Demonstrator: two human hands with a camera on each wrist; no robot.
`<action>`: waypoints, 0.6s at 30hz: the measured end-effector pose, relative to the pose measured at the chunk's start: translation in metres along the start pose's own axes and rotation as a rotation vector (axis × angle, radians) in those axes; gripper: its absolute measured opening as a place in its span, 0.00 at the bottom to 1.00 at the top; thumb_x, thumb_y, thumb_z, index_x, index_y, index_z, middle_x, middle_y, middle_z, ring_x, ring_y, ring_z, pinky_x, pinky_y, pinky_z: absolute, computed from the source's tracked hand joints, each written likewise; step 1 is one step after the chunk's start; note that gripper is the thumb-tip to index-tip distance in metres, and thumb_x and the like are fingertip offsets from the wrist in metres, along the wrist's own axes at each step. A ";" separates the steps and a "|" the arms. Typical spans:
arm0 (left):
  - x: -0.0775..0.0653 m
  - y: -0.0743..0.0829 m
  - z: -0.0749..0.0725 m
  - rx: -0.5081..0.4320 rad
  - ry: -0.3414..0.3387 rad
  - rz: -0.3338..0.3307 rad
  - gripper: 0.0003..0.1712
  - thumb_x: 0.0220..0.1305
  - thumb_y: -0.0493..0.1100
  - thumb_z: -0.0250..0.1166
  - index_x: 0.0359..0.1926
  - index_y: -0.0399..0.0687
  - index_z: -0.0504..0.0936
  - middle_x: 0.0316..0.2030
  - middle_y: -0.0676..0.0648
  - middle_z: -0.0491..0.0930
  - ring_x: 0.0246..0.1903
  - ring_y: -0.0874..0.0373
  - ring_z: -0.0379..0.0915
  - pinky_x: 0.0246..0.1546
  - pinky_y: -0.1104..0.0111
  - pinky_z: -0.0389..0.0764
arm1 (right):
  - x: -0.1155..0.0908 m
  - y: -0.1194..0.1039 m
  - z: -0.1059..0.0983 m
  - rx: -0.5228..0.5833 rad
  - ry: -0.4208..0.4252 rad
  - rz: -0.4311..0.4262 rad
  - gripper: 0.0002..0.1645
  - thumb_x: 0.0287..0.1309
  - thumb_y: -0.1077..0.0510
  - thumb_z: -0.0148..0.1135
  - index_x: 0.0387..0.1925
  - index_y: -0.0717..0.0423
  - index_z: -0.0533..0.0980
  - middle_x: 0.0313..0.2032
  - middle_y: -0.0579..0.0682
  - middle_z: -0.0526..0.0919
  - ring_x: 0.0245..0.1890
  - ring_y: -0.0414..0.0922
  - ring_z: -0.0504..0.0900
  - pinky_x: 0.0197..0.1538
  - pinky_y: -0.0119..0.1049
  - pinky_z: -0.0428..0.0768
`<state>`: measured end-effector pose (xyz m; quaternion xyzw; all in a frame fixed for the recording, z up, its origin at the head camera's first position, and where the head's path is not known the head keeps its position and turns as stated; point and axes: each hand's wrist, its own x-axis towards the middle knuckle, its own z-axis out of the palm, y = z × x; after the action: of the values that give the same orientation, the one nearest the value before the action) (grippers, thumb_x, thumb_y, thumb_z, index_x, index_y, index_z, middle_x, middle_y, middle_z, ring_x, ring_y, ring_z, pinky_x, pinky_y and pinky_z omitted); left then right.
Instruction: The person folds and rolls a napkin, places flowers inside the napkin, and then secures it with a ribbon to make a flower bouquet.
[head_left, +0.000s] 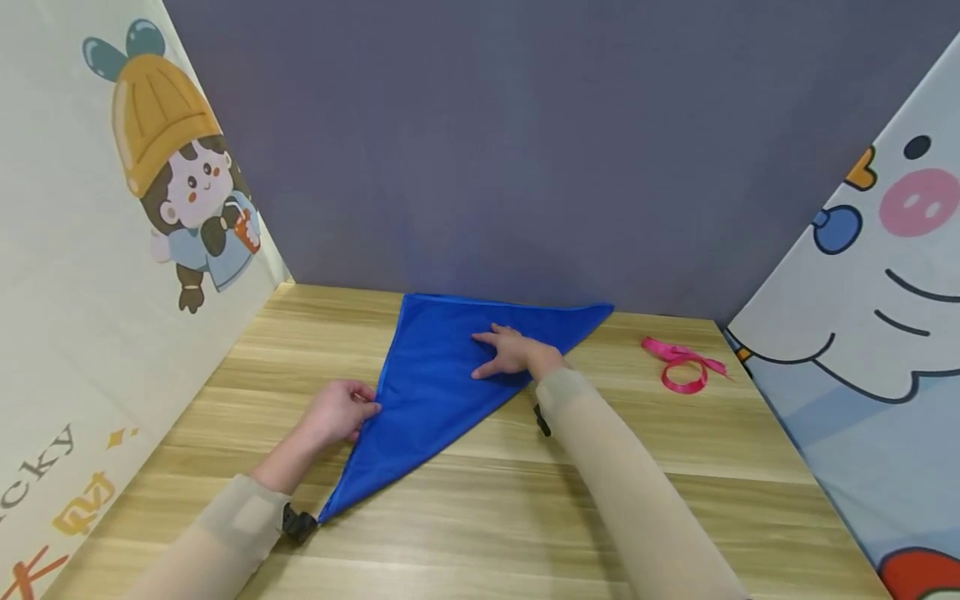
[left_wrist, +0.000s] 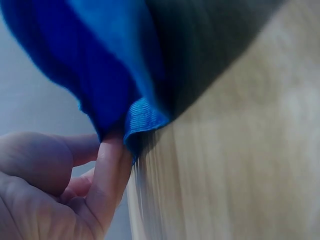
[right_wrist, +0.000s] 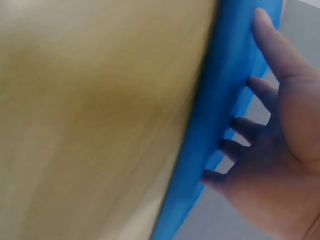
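And here we are, the blue cloth (head_left: 423,400) spread in a triangle in the middle of the worktop (head_left: 450,542), its far edge close to the grey partition (head_left: 525,167) and its long slanting side facing me! On the left edge, my left hand (head_left: 345,410) has its thumb and fingers closed in a pinch on the hem, presumably to control that edge. Across the cloth, my right hand (head_left: 510,350) is spread wide, gripping nothing, fingertips down on the fabric, probably to steady or smooth it while the other side is pinched. Off to my right, well apart from both hands, lies the pink ribbon (head_left: 684,371), part of it looped, perhaps left there to be out of the way. Now the cloth itself: plain, vivid blue, apparently doubled over, mostly flat with faint creases, one sharp corner pointing back near my left wrist, and the pinched hem showing fine ribbing up close
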<state>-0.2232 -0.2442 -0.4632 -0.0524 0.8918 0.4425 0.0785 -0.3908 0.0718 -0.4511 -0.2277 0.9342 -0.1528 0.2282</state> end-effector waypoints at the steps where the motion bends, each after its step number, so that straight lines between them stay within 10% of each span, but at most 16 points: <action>1: 0.000 0.000 0.000 0.008 -0.002 0.003 0.12 0.72 0.36 0.71 0.50 0.31 0.84 0.32 0.44 0.85 0.18 0.60 0.77 0.22 0.67 0.84 | -0.001 0.002 0.001 0.004 0.002 0.011 0.55 0.69 0.31 0.72 0.88 0.36 0.57 0.90 0.57 0.42 0.90 0.61 0.36 0.87 0.67 0.44; 18: 0.001 -0.005 0.005 0.036 -0.034 0.091 0.08 0.77 0.36 0.67 0.52 0.37 0.83 0.23 0.51 0.76 0.14 0.62 0.68 0.17 0.69 0.76 | 0.002 0.014 0.011 0.025 0.052 -0.005 0.56 0.70 0.28 0.69 0.89 0.36 0.55 0.90 0.57 0.40 0.90 0.59 0.35 0.88 0.66 0.41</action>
<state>-0.2226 -0.2435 -0.4698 -0.0027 0.8996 0.4302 0.0742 -0.3920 0.0807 -0.4665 -0.2233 0.9373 -0.1709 0.2061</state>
